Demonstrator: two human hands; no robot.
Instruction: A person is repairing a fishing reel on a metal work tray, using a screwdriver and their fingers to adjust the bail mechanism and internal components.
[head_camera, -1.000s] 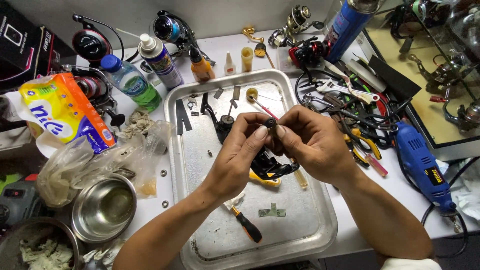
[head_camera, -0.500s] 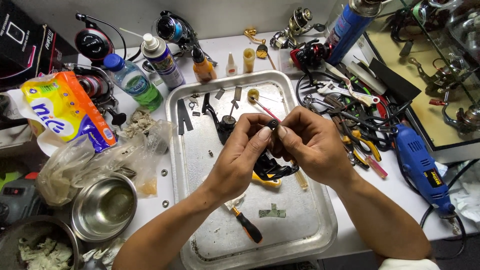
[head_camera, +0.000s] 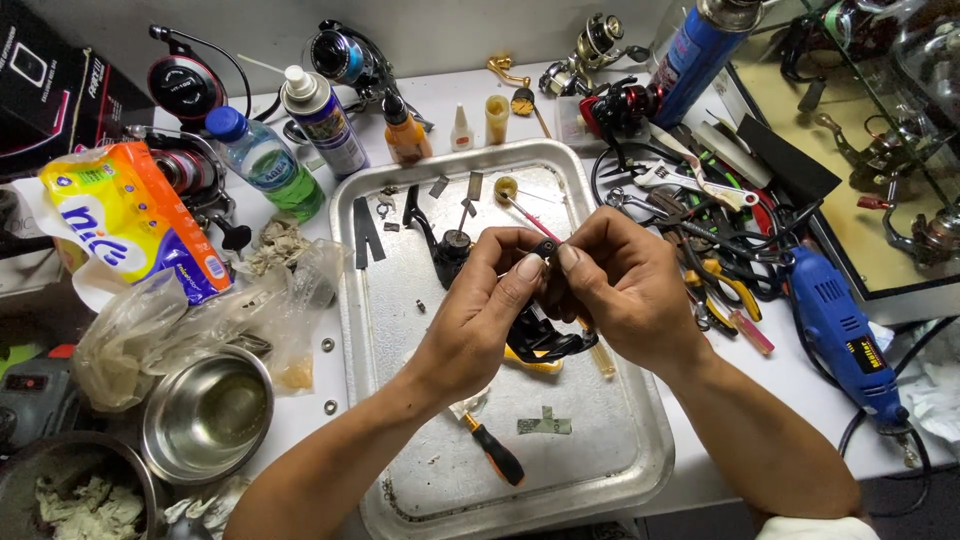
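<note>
Over the middle of the metal tray (head_camera: 640, 470), the left hand (head_camera: 485, 315) and the right hand (head_camera: 620, 290) meet, fingertips closed together on a small black reel part (head_camera: 546, 247) held between the thumbs and forefingers of both hands, above the tray surface. Directly beneath the hands lies a black fishing reel body (head_camera: 545, 340) with a yellow piece (head_camera: 530, 362) against it, resting on the tray. A thin red-tipped rod (head_camera: 530, 220) lies on the tray just behind the hands, near a black reel handle (head_camera: 440, 240). A small screwdriver with an orange and black grip (head_camera: 495, 455) lies on the tray near the left wrist, with a strip of grey tape (head_camera: 545, 425) just beside it. On the worktop left of the tray stand a green water bottle (head_camera: 262, 165), a spray can (head_camera: 322, 120) and a small orange bottle (head_camera: 403, 132); a steel bowl (head_camera: 205, 412) sits near the left forearm. To the right of the tray, a pile of hand tools (head_camera: 720, 240) and a blue rotary tool (head_camera: 840, 335) lie on the worktop, and a blue gas canister (head_camera: 695, 50) stands behind them.
</note>
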